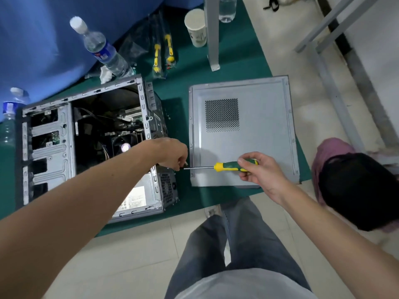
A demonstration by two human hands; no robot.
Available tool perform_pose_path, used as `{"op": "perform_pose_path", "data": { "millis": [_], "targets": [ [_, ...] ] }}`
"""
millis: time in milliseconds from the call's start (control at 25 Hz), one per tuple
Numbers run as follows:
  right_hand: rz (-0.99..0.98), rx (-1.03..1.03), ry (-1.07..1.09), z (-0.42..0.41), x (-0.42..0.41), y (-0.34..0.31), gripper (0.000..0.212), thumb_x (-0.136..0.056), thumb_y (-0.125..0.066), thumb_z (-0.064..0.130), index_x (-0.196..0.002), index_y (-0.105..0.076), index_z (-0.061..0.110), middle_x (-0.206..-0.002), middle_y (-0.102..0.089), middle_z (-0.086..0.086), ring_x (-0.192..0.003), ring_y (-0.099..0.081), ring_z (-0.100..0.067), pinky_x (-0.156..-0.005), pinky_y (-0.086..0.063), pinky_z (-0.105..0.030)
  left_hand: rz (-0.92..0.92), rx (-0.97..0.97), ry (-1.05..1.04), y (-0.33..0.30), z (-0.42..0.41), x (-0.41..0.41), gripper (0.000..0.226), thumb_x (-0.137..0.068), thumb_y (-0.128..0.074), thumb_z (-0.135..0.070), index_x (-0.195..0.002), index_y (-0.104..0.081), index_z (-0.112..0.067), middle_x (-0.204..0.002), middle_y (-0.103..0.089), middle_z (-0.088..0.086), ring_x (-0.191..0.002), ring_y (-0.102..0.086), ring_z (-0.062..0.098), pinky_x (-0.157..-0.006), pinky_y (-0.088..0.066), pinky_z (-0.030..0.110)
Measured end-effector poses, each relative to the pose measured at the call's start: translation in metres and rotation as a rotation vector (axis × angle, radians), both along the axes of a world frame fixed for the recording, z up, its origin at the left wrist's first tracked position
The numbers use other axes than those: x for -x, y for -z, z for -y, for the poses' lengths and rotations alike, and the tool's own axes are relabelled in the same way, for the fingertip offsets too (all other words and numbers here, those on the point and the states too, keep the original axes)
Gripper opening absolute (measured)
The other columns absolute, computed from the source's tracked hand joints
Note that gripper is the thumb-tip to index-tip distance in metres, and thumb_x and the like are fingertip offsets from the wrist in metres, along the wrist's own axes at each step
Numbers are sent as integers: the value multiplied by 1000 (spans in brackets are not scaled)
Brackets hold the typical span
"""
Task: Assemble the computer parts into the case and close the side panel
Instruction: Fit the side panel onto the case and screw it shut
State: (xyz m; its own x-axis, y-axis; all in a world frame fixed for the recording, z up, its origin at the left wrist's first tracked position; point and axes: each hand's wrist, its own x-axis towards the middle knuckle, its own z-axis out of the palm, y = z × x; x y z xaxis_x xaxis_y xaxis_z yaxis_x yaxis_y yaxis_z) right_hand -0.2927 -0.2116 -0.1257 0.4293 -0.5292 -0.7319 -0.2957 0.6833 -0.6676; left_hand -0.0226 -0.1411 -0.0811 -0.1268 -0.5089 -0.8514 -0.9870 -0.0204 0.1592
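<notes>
The open grey computer case (49, 147) lies on its side on the green table, its motherboard, fan (125, 145) and power supply (142, 197) showing inside. The loose side panel (244, 130) lies flat to its right. My right hand (259, 171) grips the green-and-yellow screwdriver (233, 166), whose shaft points left toward the case's rear edge. My left hand (172, 155) has curled fingers at the screwdriver's tip, pinching something small that I cannot make out.
Two water bottles (101, 48) (10, 117), a paper cup (196, 29) and packaged screwdrivers (164, 52) stand behind the case. A metal post (212, 33) rises at the back. Another person's dark-haired head (356, 190) is at the right.
</notes>
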Motion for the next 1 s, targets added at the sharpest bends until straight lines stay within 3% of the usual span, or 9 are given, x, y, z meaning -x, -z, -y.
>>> {"op": "perform_pose_path", "data": {
  "millis": [160, 360, 600, 880, 1000],
  "targets": [
    [-1, -38, 29, -9, -6, 18, 14, -87, -73, 13, -97, -67, 8, -80, -68, -8, -69, -67, -24, -67, -57, -29, 30, -81, 70, 15, 3, -1, 14, -90, -69, -27, -102, -72, -23, -97, -66, -7, -95, -63, 16, -90, -53, 37],
    [13, -79, 10, -14, -10, 32, 13, -87, -73, 16, -98, -68, 11, -78, -69, -3, -71, -68, -23, -69, -57, -29, 34, -107, 115, 26, 4, 1, 8, -89, -67, -15, -88, -74, -19, -88, -64, -6, -83, -61, 15, -82, -55, 34],
    [24, -105, 4, -20, -13, 44, 13, -86, -75, 18, -97, -70, 14, -76, -71, 1, -73, -70, -23, -68, -56, -27, 53, -123, 106, 29, 1, 1, 8, -88, -68, -13, -87, -74, -18, -89, -67, -2, -80, -63, 17, -75, -56, 31],
    [32, -128, -56, -15, -15, 43, 15, -85, -75, 11, -98, -69, 12, -84, -69, -4, -73, -70, -23, -72, -58, -30, 70, -157, 92, 30, 4, 0, 8, -85, -72, -13, -88, -78, -18, -72, -62, -11, -69, -59, 10, -68, -54, 27],
    [21, -21, -145, -13, -20, 39, 18, -82, -76, 5, -98, -71, 12, -92, -68, -8, -78, -72, -22, -79, -59, -32, 87, -136, 87, 25, 1, 2, 7, -86, -71, -13, -90, -76, -13, -85, -69, -3, -83, -66, 18, -76, -57, 33]
  ]
}}
